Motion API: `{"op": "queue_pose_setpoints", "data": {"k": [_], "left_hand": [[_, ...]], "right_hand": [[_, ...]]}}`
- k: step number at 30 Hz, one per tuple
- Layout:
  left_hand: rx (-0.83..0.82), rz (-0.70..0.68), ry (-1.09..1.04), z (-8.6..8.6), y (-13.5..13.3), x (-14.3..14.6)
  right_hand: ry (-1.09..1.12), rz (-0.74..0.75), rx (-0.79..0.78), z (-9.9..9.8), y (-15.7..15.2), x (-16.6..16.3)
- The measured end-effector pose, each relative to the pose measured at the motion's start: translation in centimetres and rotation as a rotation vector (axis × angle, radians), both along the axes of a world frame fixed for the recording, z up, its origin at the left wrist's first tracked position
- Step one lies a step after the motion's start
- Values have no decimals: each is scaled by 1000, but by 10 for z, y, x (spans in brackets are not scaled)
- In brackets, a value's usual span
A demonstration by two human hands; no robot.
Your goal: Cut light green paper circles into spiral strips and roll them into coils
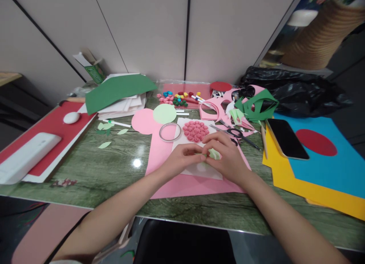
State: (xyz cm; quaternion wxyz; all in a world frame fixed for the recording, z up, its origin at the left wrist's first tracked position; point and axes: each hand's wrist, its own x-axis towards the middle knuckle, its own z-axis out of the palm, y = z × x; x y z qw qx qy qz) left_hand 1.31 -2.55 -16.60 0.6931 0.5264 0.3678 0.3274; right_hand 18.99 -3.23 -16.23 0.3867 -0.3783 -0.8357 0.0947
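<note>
My left hand (pixel 184 157) and my right hand (pixel 226 155) meet over a white sheet (pixel 201 171) lying on pink paper (pixel 196 186). Fingertips of both pinch a small green paper piece (pixel 204 155), mostly hidden by the fingers. Pale green paper (pixel 214 154) shows beneath my right fingers; whether it is held or lies on the sheet I cannot tell. Just beyond the hands, a cluster of rolled pink paper roses (pixel 195 131) sits on the white sheet. A clear ring (pixel 170 132) lies to its left, and black-handled scissors (pixel 235 133) lie to its right.
Left are cut leaves (pixel 105 145), a white case (pixel 31 155) and a red board (pixel 67 133). Behind stand small coloured paper rolls (pixel 173 98) and green scraps (pixel 258 104). A phone (pixel 287 138) rests on blue paper (pixel 313 173) and yellow paper (pixel 281 176) at right.
</note>
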Motion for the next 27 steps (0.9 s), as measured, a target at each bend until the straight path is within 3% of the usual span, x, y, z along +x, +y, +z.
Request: {"op": "queue_pose_setpoints", "data": {"k": [10,17,27], "left_hand": [[46,55,100,-1,2,0],[97,36,183,2,4,-1],[78,-37,83,4,1,-1]], "right_hand": [[30,15,-31,7,-1,1],[-10,120,-20,3,4,5],[24,22,-45,6,0,3]]}}
